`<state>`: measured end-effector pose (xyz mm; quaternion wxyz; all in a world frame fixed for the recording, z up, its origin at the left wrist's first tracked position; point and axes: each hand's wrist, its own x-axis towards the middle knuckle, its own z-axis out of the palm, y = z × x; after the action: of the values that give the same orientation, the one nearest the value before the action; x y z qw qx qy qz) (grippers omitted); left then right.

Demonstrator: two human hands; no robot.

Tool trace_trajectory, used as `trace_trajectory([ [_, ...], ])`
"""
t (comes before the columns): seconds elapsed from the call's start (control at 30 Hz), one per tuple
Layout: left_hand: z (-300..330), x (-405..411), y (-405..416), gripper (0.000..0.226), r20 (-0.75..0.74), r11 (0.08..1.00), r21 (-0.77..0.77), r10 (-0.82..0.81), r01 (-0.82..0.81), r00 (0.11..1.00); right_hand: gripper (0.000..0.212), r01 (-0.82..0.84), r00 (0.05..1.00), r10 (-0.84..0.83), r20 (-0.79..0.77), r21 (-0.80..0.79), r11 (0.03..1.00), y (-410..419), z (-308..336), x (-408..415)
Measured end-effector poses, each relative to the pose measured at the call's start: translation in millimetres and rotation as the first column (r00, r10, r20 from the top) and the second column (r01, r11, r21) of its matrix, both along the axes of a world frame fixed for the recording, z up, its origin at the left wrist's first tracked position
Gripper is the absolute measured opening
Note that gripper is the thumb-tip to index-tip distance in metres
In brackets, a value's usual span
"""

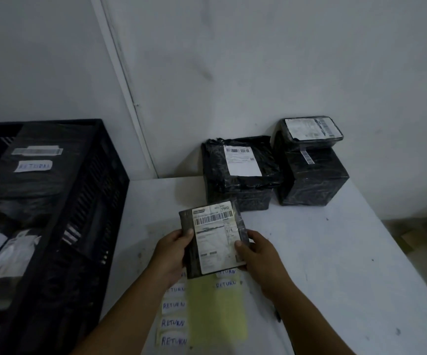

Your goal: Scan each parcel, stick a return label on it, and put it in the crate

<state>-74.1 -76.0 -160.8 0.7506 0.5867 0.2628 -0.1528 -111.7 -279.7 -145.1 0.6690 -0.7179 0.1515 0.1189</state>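
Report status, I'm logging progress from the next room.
Left hand and right hand both grip a small parcel over the return labels. Crate sits left. Path clear.

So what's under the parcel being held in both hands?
Under the held parcel lies a yellow sheet on the table, with handwritten RETURN labels beside it. The sheet's top edge and some labels are covered.
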Motion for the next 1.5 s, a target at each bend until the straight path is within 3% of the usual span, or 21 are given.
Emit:
trace_trajectory([
  [0.1,-2.3,-7.5,-2.6,0.017,0.002,1.0,0.012,-0.002,0.002,1.0,0.035,-0.019,0.999,0.023,0.033,-0.112,0.994,1.5,0.0,-10.3],
  [0.17,-3.9,-10.6,-2.5,0.015,0.015,0.999,0.032,-0.001,0.0,1.0,0.04,-0.008,0.995,0.037,0.094,-0.292,0.956,-0.8,-0.2,-16.0],
  [0.3,-8.6,-12.2,4.4,0.014,0.04,0.996,0.08,0.033,-0.037,0.999,0.073,0.234,0.971,-0.121,0.206,-0.713,0.662,-21.1,-14.5,-32.4],
  [0.33,-10.3,-12.4,6.7,0.014,0.038,0.995,0.088,0.05,-0.053,0.998,0.082,0.225,0.974,-0.16,0.16,-0.761,0.608,-28.2,-20.7,-37.4],
  [0.4,-13.8,-12.6,11.2,0.014,0.032,0.991,0.099,0.084,-0.087,0.996,0.098,0.09,0.98,-0.198,-0.037,-0.799,0.595,-39.9,-35.1,-45.8],
  [0.47,-16.8,-12.5,14.7,0.015,0.032,0.99,0.096,0.101,-0.104,0.994,0.097,-0.078,0.96,-0.156,-0.234,-0.755,0.651,-44.9,-50.0,-51.5],
  [0.53,-18.5,-12.9,16.3,0.015,0.03,0.99,0.094,0.107,-0.11,0.994,0.073,-0.159,0.94,-0.096,-0.327,-0.671,0.724,-44.9,-57.9,-54.9],
  [0.63,-20.5,-14.0,17.4,0.014,0.032,0.987,0.097,0.122,-0.125,0.992,0.033,-0.147,0.938,-0.098,-0.332,-0.636,0.757,-43.5,-61.6,-54.9],
  [0.77,-22.1,-11.3,23.3,0.013,0.052,0.982,0.138,0.12,-0.127,0.991,0.013,-0.049,0.957,-0.105,-0.27,-0.508,0.86,-31.1,-49.2,-56.6],
  [1.03,-31.5,-1.9,36.1,0.013,0.065,0.963,0.235,0.121,-0.133,0.991,0.025,-0.049,0.997,0.035,-0.073,-0.198,0.979,11.5,11.6,-64.4],
  [1.17,-37.7,3.0,40.0,0.017,0.045,0.963,0.243,0.107,-0.115,0.993,0.023,-0.087,0.996,0.082,-0.037,-0.17,0.982,25.1,29.3,-66.9],
  [1.37,-46.6,4.5,44.0,0.007,0.027,0.955,0.271,0.118,-0.12,0.993,0.023,-0.107,0.994,0.104,-0.026,-0.196,0.975,30.2,34.7,-71.1],
  [1.5,-49.5,5.8,46.1,0.02,0.012,0.954,0.275,0.117,-0.115,0.993,0.02,-0.105,0.994,0.107,0.002,-0.197,0.975,30.4,34.6,-71.7],
])
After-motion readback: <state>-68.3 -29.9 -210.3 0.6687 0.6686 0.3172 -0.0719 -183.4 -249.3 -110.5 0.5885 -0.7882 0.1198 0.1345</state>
